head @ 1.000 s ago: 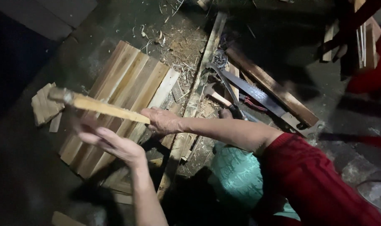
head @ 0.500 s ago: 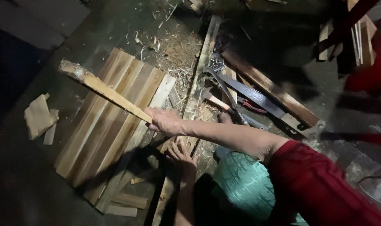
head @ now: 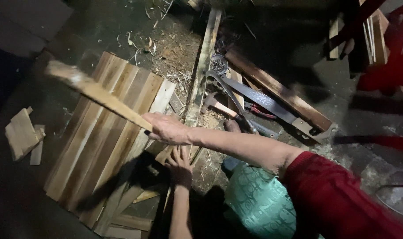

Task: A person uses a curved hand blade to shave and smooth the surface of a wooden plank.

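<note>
My right hand (head: 166, 128) is shut on one end of a long pale wooden slat (head: 99, 95), held in the air and slanting up to the left, its far end blurred. Under it a panel of wooden slats (head: 91, 146) lies side by side on the dark floor. My left hand (head: 180, 163) is lower, palm down with fingers spread, pressing on short wood strips (head: 166, 152) at the panel's right edge. My right arm wears a red sleeve (head: 334, 199).
A long narrow plank (head: 202, 71) runs up the floor. To its right lie a hand saw (head: 259, 99), a hammer (head: 217, 104), red-handled pliers (head: 259, 111) and a tin of nails (head: 218, 64). Wood offcuts (head: 22, 135) sit at left. Teal patterned cloth (head: 259, 203) covers my knee.
The slat in my right hand has swung up and to the right over the panel. My left hand left the slat and dropped to the strips on the floor.
</note>
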